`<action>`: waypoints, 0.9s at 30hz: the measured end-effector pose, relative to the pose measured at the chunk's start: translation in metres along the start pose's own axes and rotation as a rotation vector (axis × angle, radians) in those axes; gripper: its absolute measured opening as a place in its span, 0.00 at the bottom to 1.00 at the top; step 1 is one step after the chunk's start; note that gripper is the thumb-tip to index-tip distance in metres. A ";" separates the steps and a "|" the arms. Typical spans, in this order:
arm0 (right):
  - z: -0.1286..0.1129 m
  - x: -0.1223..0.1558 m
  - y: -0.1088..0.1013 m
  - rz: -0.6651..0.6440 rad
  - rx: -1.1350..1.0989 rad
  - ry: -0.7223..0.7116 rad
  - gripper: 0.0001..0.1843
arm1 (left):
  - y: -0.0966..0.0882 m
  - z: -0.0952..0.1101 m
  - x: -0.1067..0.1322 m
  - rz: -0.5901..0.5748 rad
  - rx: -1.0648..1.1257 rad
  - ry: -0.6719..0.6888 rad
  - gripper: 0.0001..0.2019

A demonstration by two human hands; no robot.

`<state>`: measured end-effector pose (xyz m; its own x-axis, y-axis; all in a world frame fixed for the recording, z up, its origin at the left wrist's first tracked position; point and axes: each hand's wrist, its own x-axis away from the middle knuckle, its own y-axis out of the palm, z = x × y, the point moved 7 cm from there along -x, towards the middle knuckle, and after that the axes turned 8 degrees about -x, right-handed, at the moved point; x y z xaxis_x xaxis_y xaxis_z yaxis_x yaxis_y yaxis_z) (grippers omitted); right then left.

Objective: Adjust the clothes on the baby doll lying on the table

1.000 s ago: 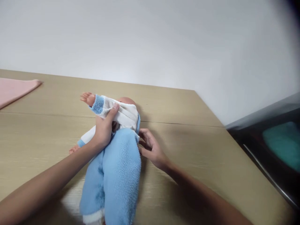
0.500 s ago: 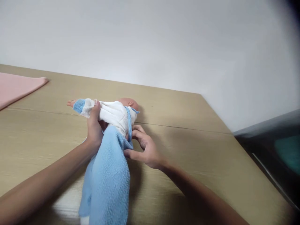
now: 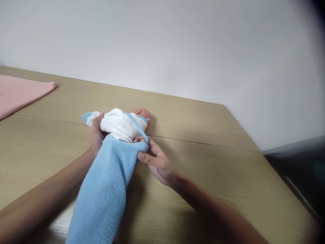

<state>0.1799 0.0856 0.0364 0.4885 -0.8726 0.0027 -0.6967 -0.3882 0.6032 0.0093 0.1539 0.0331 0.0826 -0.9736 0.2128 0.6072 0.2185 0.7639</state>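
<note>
Blue trousers (image 3: 101,193) cropped below, pink cloth (image 3: 24,92) cropped

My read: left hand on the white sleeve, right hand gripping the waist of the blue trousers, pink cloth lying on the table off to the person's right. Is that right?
Not quite: the pink cloth lies on the table off to the person's left, as the head view shows. The left hand is on the white sleeve, and the right hand grips the waist of the blue trousers.

Pink cloth (image 3: 22,92) lies on the tan table (image 3: 200,166) before a pale wall (image 3: 162,44).
</note>
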 end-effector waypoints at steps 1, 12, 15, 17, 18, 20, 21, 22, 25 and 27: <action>0.003 -0.002 -0.002 0.039 -0.068 0.016 0.28 | -0.002 0.001 -0.003 0.011 0.002 0.002 0.08; -0.022 -0.001 0.005 0.087 0.347 0.106 0.24 | -0.002 0.005 -0.002 0.005 -0.132 0.080 0.14; -0.056 0.013 0.012 0.273 0.671 -0.269 0.25 | -0.004 0.004 -0.003 0.030 -0.164 0.081 0.14; -0.069 0.022 0.034 0.210 0.910 -0.453 0.19 | -0.007 0.003 -0.003 0.030 -0.166 0.069 0.14; -0.071 0.023 0.044 0.145 1.007 -0.481 0.15 | -0.008 0.001 -0.003 0.027 -0.168 0.062 0.14; -0.070 0.021 0.057 0.055 1.136 -0.447 0.08 | -0.008 -0.001 -0.002 0.017 -0.180 0.047 0.14; -0.070 0.018 0.059 0.040 1.171 -0.416 0.10 | -0.008 -0.002 -0.001 0.012 -0.191 0.039 0.14; -0.070 0.015 0.060 0.031 1.188 -0.382 0.15 | -0.007 -0.003 0.001 0.007 -0.202 0.034 0.14; -0.070 0.007 0.062 -0.011 1.133 -0.290 0.26 | -0.006 -0.006 0.004 0.000 -0.215 0.024 0.16; -0.069 0.002 0.062 -0.034 1.002 -0.213 0.24 | -0.007 -0.007 0.003 -0.001 -0.209 0.024 0.17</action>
<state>0.1740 0.0801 0.1288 0.4807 -0.8532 -0.2025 -0.8508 -0.3979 -0.3433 0.0105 0.1492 0.0240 0.0993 -0.9755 0.1963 0.7579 0.2019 0.6203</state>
